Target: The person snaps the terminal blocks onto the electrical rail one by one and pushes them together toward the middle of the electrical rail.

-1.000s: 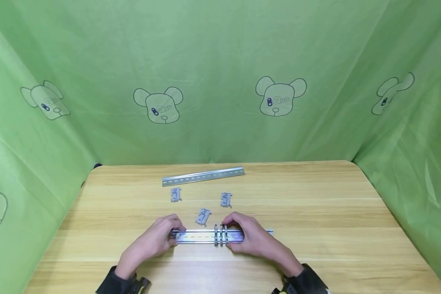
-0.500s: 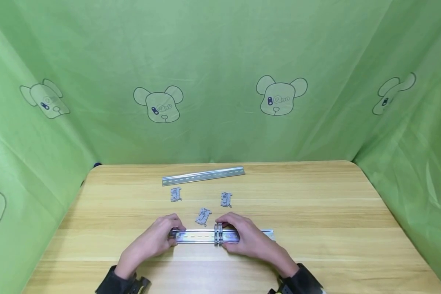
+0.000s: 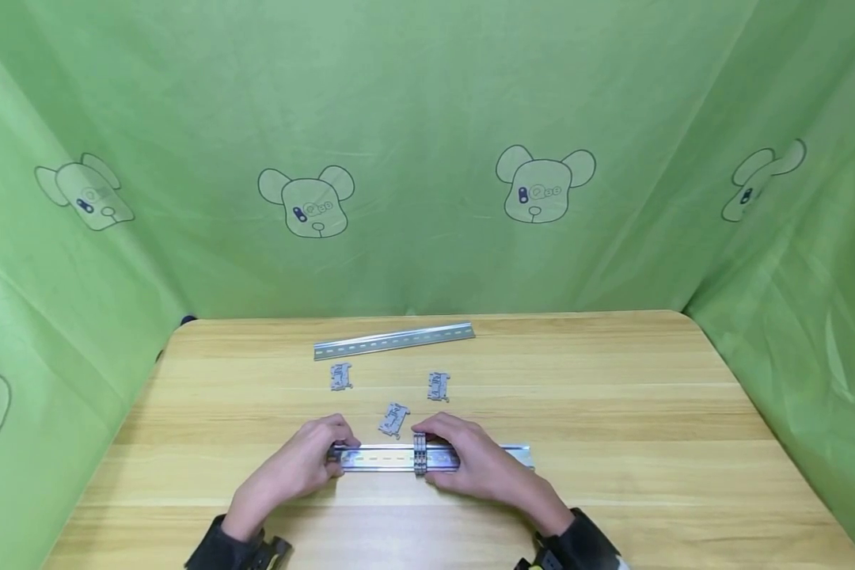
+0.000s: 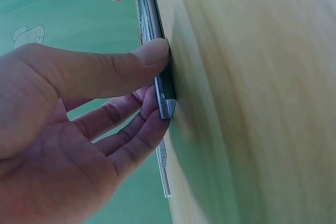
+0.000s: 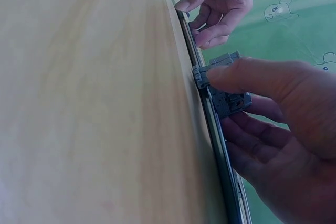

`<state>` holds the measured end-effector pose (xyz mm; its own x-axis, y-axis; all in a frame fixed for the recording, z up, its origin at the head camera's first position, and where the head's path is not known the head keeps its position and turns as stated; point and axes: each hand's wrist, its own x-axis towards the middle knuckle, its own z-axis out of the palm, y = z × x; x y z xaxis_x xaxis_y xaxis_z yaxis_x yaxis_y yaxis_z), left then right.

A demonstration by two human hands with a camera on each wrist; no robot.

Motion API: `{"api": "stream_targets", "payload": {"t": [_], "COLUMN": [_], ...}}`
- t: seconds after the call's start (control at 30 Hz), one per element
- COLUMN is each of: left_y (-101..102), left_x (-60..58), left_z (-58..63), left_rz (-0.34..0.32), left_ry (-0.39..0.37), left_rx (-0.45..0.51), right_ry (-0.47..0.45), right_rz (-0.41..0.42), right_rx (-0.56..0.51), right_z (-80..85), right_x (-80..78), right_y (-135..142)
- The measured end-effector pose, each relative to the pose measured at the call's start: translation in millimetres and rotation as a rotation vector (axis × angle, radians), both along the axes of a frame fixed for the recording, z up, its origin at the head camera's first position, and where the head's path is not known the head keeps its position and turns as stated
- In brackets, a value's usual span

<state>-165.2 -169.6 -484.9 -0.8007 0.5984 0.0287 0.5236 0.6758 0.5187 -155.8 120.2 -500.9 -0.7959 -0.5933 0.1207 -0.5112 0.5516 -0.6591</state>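
1. Green cloth printed with cartoon bear heads curtains a wooden table (image 3: pixel 613 412) on three sides.
2. At 6 o'clock on the table, a metal rail (image 3: pixel 385 457) lies flat and crosswise, near the front edge.
3. At the rail's 9 o'clock end, the left hand (image 3: pixel 295 467) pinches it, thumb on the near edge and fingers curled over the far edge; the grip appears meant to keep the rail from sliding.
4. Toward 3 o'clock, the right hand (image 3: pixel 470 463) pinches the grey terminal blocks (image 3: pixel 419 454) seated on the rail, thumb in front and fingers behind, apparently to move them along it.
5. Three loose grey clips (image 3: pixel 394 419) lie at 12 o'clock of the rail, close to both hands.
6. Beyond them, near the far edge, a second rail (image 3: pixel 394 340) rests slightly askew.
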Motion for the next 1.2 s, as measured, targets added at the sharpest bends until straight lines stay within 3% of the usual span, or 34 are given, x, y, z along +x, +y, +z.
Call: {"api": "stream_targets", "payload": {"t": [0.67, 1.2], "left_y": [0, -1], "left_x": [1.5, 0.2], "left_z": [2.8, 2.4], "left_rz": [0.01, 0.005], "left_ry": [-0.018, -0.005], "left_rx": [0.009, -0.002], "right_ry": [0.092, 0.079], "right_rz": [-0.063, -0.066], "right_rx": [-0.012, 0.001], "right_z": [-2.2, -0.3], "right_x": [1.4, -1.8], "right_y": [-13, -3]}}
